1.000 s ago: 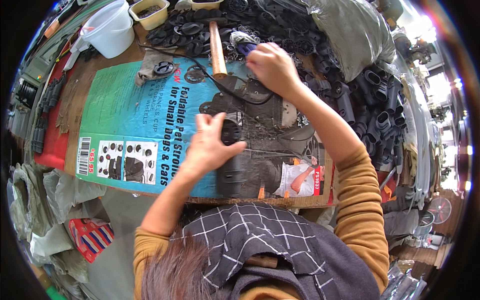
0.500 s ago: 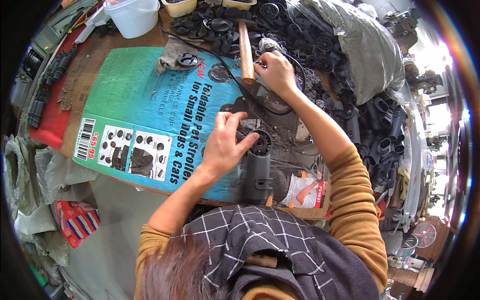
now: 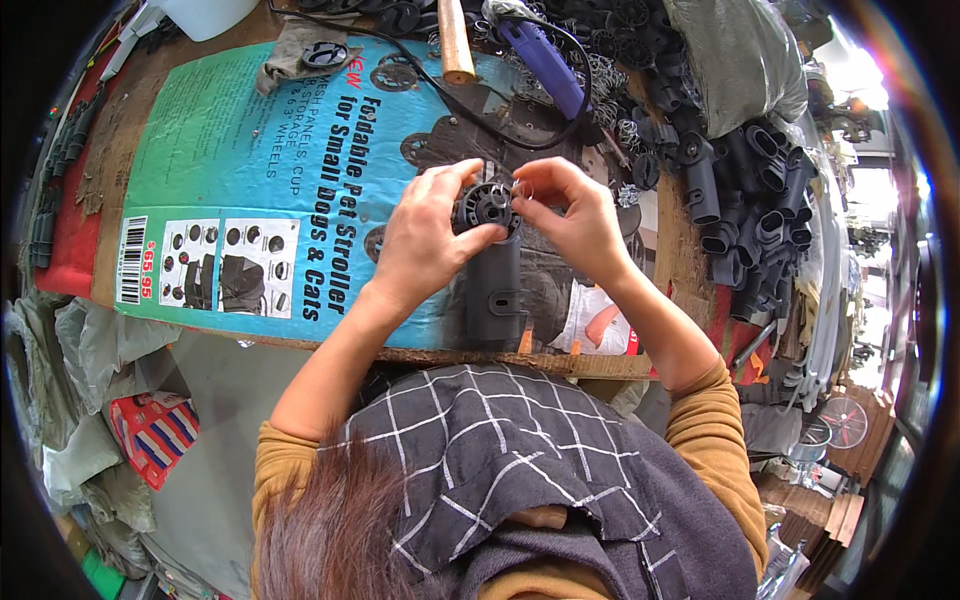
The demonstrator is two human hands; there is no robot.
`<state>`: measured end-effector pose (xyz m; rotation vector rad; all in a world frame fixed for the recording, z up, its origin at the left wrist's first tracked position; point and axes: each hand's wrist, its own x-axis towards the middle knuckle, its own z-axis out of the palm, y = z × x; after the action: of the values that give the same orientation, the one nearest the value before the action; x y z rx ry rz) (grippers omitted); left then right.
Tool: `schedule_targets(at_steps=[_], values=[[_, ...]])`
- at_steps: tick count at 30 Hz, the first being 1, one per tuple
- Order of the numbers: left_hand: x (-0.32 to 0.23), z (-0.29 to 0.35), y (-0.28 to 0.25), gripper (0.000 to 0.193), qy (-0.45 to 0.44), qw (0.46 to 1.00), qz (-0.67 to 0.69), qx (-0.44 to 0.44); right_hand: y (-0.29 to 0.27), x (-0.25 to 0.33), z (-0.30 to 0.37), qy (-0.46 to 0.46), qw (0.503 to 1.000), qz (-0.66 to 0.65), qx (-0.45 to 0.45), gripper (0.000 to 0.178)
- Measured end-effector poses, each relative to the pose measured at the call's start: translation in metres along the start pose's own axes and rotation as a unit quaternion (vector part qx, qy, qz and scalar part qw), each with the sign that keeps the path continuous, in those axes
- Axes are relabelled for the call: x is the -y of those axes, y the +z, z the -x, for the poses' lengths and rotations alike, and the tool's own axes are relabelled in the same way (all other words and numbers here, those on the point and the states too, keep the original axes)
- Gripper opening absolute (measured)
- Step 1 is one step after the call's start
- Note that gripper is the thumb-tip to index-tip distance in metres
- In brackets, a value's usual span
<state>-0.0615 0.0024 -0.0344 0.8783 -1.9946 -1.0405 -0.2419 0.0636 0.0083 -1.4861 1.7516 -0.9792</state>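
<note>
A black plastic joint (image 3: 494, 285) stands on the cardboard near the table's front edge, its round, toothed head facing up and its tube end toward me. My left hand (image 3: 425, 225) is closed around the left side of that head, with the thumb along its near edge. At the head's right side, my right hand (image 3: 580, 220) pinches a small wire spring (image 3: 527, 190) between thumb and fingertips. The thin wire is partly hidden by the fingers, so I cannot tell whether it touches the joint.
Beyond my hands lie a wooden hammer handle (image 3: 455, 45), a purple-blue tool (image 3: 545, 65) and a looping black cable (image 3: 465, 110). Loose metal springs (image 3: 628, 130) are heaped right of the tool. Black plastic tubes (image 3: 760, 190) are piled at right, below a grey sack (image 3: 735, 60).
My right hand has come back from beside the hammer handle to the joint, now with a small wire spring in its fingers. My left hand stays at the joint. The view has shifted.
</note>
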Motion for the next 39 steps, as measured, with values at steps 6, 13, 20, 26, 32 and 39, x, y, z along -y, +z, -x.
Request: schedule_targets(at_steps=[6, 13, 20, 26, 32, 39], values=[[0.013, 0.007, -0.001, 0.082, -0.004, 0.99, -0.125, 0.073, 0.01, -0.013, 0.004, -0.108, 0.974, 0.194, 0.032, 0.024], [0.021, 0.005, 0.0, 0.082, -0.009, 0.99, -0.1, 0.097, 0.007, -0.002, 0.003, -0.099, 0.984, 0.141, 0.042, 0.04], [0.012, 0.002, -0.008, 0.084, -0.044, 0.984, -0.097, 0.144, -0.076, -0.001, -0.111, -0.163, 0.954, 0.187, -0.169, 0.011], [0.01, 0.0, -0.012, 0.084, -0.054, 0.982, -0.087, 0.157, -0.107, -0.062, -0.284, 0.002, 0.917, 0.342, -0.207, 0.027], [0.012, -0.002, -0.012, 0.085, -0.059, 0.979, -0.088, 0.177, -0.107, -0.097, -0.368, 0.116, 0.853, 0.469, -0.195, 0.056], [0.014, 0.001, -0.013, 0.085, -0.062, 0.982, -0.072, 0.165, -0.132, -0.078, -0.301, 0.034, 0.965, -0.026, -0.259, 0.036]])
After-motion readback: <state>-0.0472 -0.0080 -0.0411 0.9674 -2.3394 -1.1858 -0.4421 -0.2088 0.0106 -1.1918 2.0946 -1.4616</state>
